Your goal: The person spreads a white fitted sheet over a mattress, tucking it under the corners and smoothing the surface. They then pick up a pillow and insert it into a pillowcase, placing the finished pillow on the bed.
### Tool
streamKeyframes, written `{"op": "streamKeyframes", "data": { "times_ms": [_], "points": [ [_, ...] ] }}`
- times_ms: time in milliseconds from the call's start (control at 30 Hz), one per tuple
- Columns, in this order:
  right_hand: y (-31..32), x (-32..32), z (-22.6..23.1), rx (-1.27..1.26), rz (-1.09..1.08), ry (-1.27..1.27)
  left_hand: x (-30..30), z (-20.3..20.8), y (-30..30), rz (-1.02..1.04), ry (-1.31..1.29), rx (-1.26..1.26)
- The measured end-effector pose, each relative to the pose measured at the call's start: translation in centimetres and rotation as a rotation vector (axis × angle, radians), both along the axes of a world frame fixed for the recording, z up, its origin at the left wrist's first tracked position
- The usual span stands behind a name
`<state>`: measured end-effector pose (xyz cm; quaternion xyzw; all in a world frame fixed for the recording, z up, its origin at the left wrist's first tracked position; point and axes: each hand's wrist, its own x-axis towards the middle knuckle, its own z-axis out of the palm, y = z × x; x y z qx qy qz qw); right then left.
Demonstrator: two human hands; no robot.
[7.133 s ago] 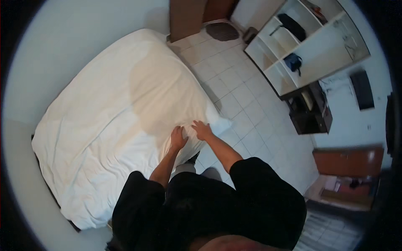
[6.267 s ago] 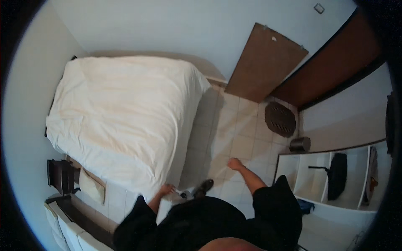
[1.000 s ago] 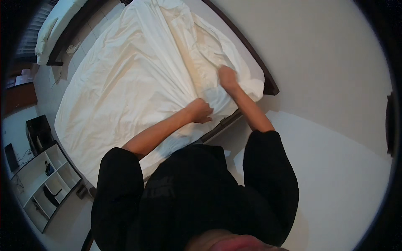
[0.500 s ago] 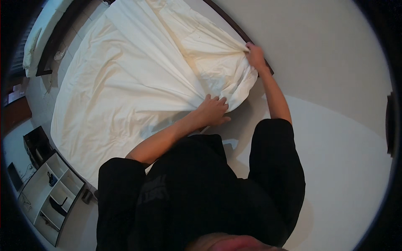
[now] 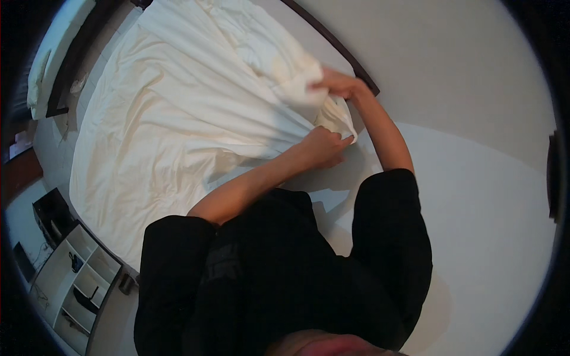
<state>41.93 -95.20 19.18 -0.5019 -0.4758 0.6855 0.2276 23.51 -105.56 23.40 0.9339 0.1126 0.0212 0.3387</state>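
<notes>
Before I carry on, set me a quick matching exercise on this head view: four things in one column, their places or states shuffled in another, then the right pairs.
Things
1. Creased white cloth sheet
2. Dark brown bed-frame edge
3. White open-shelved unit
4. Bare right grip

Places or states
A. Lower left of the picture
B. Blurred, at bunched cloth
C. Spread in folds across the bed
D. Diagonal strip starting at the top edge

Pairs: 1-C, 2-D, 3-A, 4-B

Stretches from pale wall (image 5: 451,59) at right to tiled floor (image 5: 52,155), open white shelf unit (image 5: 58,279) and dark cabinet (image 5: 52,207) at far left.
</notes>
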Motion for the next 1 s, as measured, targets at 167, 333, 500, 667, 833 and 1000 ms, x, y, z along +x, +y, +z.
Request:
{"op": "streamKeyframes", "data": {
  "times_ms": [167,333,500,667,833,1000],
  "points": [
    [-3.9,0.3,-4.5,-0.269,1.046,-0.880,-2.6,3.4,1.0,-0.074,0.169,-0.006],
    [-0.9,0.5,-4.6,-0.492,1.253,-0.983,-2.0,3.8,-0.2,0.092,0.149,0.010],
    [-5.2,-2.6,-4.6,-0.426,1.021,-0.684,-3.0,1.2,-3.2,0.131,0.138,0.010],
    [-5.9,-0.1,-4.9,-0.323,1.001,-1.062,-5.1,-2.2,-5.9,0.220,-0.115,0.193],
    [-3.0,4.1,-6.1,-0.404,0.891,-1.118,-19.3,-12.5,-10.8,0.734,-0.087,-0.820],
    [-4.2,1.3,-8.3,-0.546,0.955,-0.928,-36.3,-25.0,-22.1,1.855,0.507,-1.505]
  ]
}}
